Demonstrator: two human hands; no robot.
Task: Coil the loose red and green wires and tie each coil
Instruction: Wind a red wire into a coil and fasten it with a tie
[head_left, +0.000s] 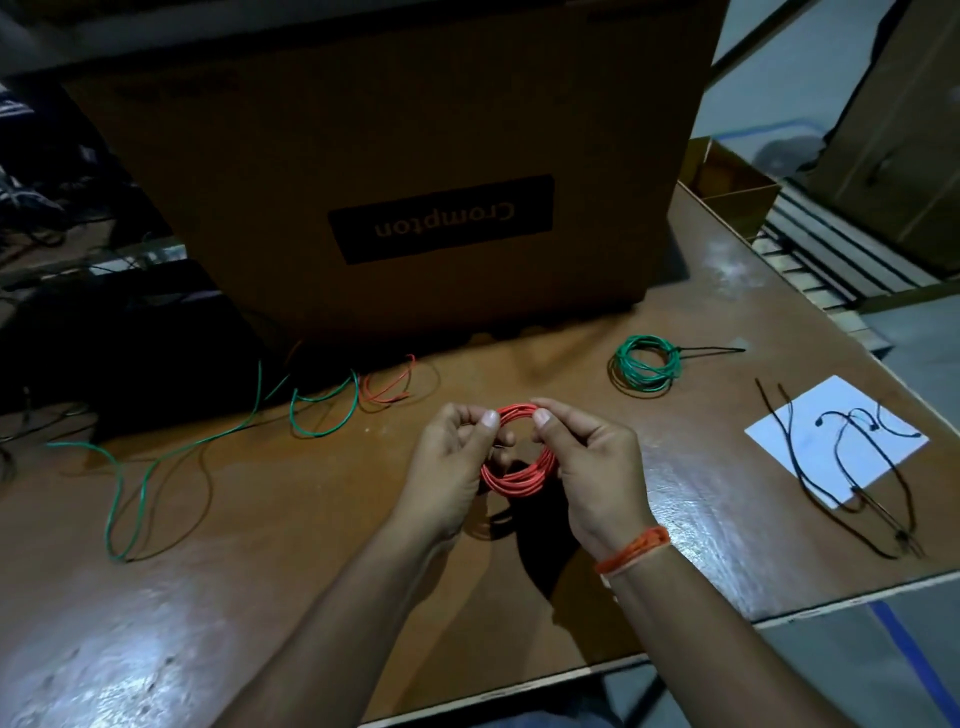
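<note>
A red wire coil (519, 475) hangs upright above the table between my two hands. My left hand (447, 467) pinches its top left side and my right hand (597, 467) pinches its top right side. A green wire coil (645, 362) lies flat at the back right with a black cable tie (711, 350) around it, the tail pointing right. A loose green wire (156, 462) snakes across the left of the table. A short loose red wire (388, 387) lies behind my hands.
A big brown cardboard box (395, 156) stands at the back of the wooden table (260, 571). Several black cable ties (852, 467) lie on a white paper sheet (831, 410) at the right. The table's right edge (857, 597) is close.
</note>
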